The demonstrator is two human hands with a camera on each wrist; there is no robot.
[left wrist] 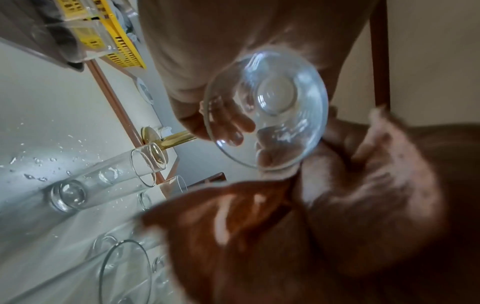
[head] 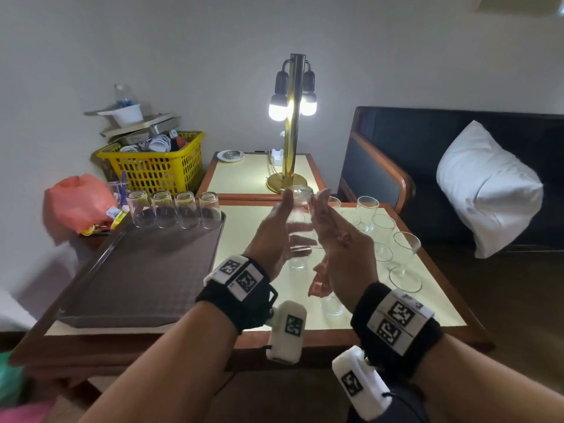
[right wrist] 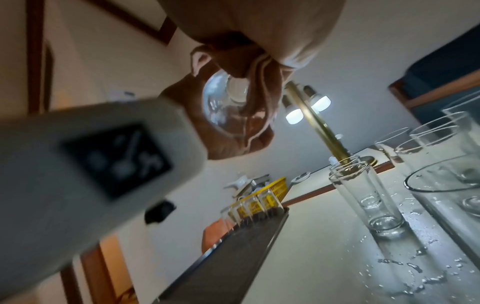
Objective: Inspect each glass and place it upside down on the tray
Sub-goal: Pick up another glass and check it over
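Step in hand: inspection. A clear glass (head: 300,218) is raised above the surface (head: 262,227), held between the left hand (head: 274,236) and the right hand (head: 341,248), in line with the lit lamp (head: 293,117). Left grip: palm and fingers against the glass's left side, thumb up. Right grip: fingers against its right side. The left wrist view looks into the glass end-on, fingertips (left wrist: 233,127) visible through it.

Next move, as judged: turn the glass mouth down and set it on the tray (head: 146,270) beside the four inverted glasses (head: 174,209) along its far edge, without knocking them.

Surface: pale top, wood edge, water droplets (right wrist: 415,269); several upright glasses (head: 384,239) wait on the right. Room: yellow basket (head: 155,166), pink bag (head: 77,203), dark sofa with a white pillow (head: 488,190).
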